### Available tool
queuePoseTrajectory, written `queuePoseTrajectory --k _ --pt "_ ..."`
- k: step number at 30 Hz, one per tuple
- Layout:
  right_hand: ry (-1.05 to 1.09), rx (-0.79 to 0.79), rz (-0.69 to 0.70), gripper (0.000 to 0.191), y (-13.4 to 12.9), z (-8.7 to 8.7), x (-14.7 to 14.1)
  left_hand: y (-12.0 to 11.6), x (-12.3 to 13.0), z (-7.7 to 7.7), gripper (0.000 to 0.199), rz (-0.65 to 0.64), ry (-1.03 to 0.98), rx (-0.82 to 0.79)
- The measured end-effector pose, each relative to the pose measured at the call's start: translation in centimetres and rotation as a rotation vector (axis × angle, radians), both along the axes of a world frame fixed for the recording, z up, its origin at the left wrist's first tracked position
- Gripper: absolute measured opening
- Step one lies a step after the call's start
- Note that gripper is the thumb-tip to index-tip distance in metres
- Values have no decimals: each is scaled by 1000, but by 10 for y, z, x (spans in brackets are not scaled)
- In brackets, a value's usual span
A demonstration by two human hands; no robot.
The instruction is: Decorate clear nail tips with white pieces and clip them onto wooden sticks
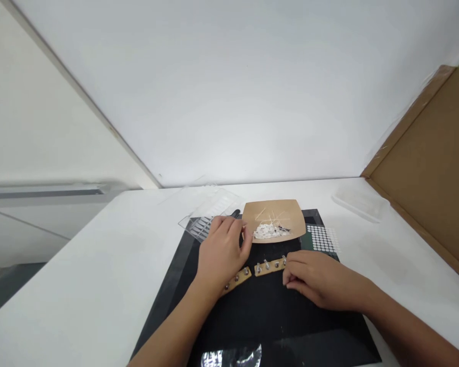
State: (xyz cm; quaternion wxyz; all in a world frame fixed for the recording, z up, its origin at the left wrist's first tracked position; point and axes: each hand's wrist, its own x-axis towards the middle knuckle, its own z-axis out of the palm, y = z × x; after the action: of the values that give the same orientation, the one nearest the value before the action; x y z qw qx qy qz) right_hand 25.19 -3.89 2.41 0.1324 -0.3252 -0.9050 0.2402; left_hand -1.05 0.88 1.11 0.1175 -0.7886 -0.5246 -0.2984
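Observation:
My left hand [222,250] reaches over a small wooden strip [237,279] to the left edge of a brown paper tray [273,206]. Its thumb and forefinger are pinched together, and anything between them is too small to name. My right hand [315,275] has its fingers curled at the right end of a second wooden strip [270,267], which carries several small shiny metal and clear pieces. Whether it grips that strip or something tiny is hidden. White scraps [270,231] and thin pale sticks [273,218] lie in the paper tray.
A black mat [275,316] covers the middle of the white table [95,270]. Clear plastic trays [214,204] lie back left, beside a black handle [235,213]. A sheet of white dots [321,238] and a translucent lid [357,204] lie right, near a cardboard wall [432,153].

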Motion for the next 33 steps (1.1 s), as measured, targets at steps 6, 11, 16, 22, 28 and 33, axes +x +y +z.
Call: queuePoseTrajectory --k 6,11,16,22,28,33 --pt "80 61 -88 14 3 11 7 11 -13 -6 22 181 152 -269" --pt "200 48 -141 12 7 13 14 12 -15 -5 29 199 202 -342" --pt "296 25 -220 4 14 7 15 14 -17 -5 30 242 227 -462" --pt "322 23 -326 7 21 -8 16 13 -15 -2 29 274 269 -452" --pt "438 -17 -306 14 25 -19 12 8 -13 6 37 452 320 -417" --pt "558 -17 -324 18 27 -21 11 5 -14 4 43 486 412 -433"
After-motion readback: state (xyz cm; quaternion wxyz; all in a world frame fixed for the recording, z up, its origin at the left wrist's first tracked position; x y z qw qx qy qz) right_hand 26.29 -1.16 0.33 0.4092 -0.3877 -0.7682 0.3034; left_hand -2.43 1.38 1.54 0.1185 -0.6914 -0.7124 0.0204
